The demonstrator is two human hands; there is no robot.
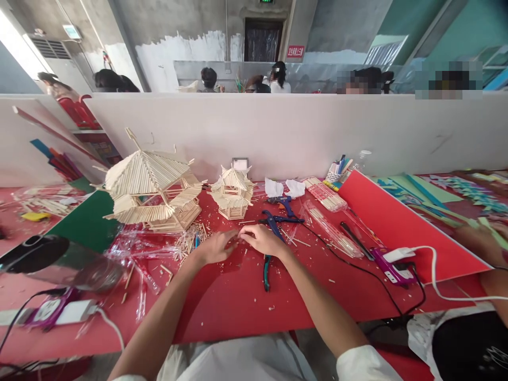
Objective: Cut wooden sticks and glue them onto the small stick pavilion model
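My left hand [217, 247] and my right hand [262, 239] meet fingertip to fingertip above the red table. Both are closed in a pinch; whatever lies between the fingers is too small to make out. Just beyond them stands a small two-tiered pavilion of wooden sticks [232, 193]. A larger stick pavilion [148, 188] stands to its left. Close to my right hand lie a blue-handled tool [273, 225], partly covered by the hand, and a teal-handled tool [266, 272]. Behind these rests a blue glue gun [286, 205].
Loose sticks [191, 241] and plastic wrappers [138, 246] lie at left, near a bottle [67, 264] on its side. Packs of sticks [325, 194], a black cable [337, 254] and a purple power strip [392, 267] lie at right. A red board [397, 227] borders a co-worker's arm [482, 243].
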